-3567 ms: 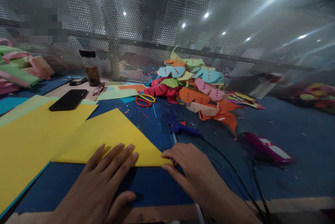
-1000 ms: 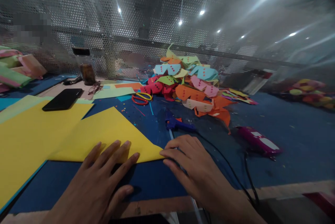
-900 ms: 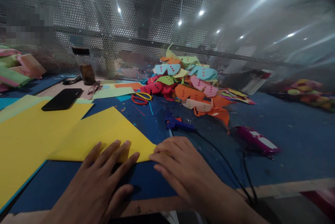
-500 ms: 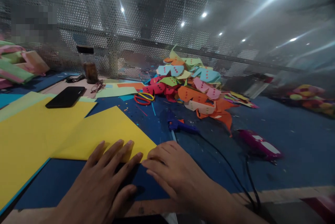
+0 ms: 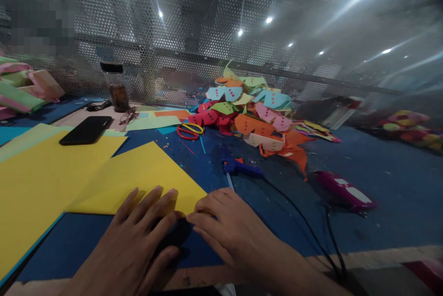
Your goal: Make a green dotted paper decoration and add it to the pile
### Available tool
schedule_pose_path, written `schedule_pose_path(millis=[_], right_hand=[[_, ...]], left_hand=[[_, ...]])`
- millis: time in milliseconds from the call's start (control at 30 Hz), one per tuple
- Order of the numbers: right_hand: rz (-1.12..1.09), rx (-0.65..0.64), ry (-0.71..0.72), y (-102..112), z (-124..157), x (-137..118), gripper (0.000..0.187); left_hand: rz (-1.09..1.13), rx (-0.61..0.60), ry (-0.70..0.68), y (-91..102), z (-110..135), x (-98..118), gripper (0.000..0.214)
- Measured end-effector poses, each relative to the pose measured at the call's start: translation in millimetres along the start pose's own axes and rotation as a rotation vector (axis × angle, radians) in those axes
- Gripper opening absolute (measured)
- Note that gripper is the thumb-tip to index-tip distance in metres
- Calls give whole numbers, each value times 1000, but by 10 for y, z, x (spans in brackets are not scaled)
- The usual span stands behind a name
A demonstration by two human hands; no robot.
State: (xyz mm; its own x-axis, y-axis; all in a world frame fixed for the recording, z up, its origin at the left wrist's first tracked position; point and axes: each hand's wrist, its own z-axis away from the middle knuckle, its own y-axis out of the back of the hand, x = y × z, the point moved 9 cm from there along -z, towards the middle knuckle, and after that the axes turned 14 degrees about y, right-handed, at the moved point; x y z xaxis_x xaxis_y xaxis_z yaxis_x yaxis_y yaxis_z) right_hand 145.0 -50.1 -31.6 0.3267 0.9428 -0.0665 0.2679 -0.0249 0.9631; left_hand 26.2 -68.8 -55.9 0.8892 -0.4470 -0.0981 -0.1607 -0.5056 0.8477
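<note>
A folded sheet of yellow paper (image 5: 138, 171) lies before me on the blue tabletop, one corner pointing away. My left hand (image 5: 138, 231) rests on its near edge with fingers spread. At the sheet's right corner, my right hand (image 5: 224, 226) has its fingers curled and pressed together on the paper; the corner itself is hidden beneath them. More yellow sheets (image 5: 38, 190) lie to the left, partly under the folded one. Beyond my right hand is a blue glue gun (image 5: 238, 166) with a glue stick sticking out of its back end.
A black phone (image 5: 86, 130) lies on the sheets, with a jar (image 5: 118, 90) behind it. Scissors (image 5: 190, 131) lie mid-table beside a heap of coloured paper masks (image 5: 256, 125). At right are a purple device (image 5: 344, 190) and trailing black cables (image 5: 297, 213). A perforated metal screen (image 5: 194, 46) stands behind.
My left index finger has drawn slightly back toward the paper's near edge. My right hand has barely shifted, and the paper stays in place.
</note>
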Motion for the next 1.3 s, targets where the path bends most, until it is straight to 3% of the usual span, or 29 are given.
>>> schedule_pose_path(millis=[433,633,867,1100,1300], right_hand=[[105,-137,30,-89,-107,-56,24],[143,-131,55,-106,-120,-72,24],[143,-130,62,-86,-118,-80,11],[109,-100,8,-19,12,-36,10],[112,-51,-12,51,133,-12,13]], left_hand=[[142,32,25,62,17,-11,36],[51,37,-85,36,90,55,40],[90,17,-45,-15,143,-1,46],[115,42,-65,60,120,26,44],[106,-5,-33,-19,164,-17,48]])
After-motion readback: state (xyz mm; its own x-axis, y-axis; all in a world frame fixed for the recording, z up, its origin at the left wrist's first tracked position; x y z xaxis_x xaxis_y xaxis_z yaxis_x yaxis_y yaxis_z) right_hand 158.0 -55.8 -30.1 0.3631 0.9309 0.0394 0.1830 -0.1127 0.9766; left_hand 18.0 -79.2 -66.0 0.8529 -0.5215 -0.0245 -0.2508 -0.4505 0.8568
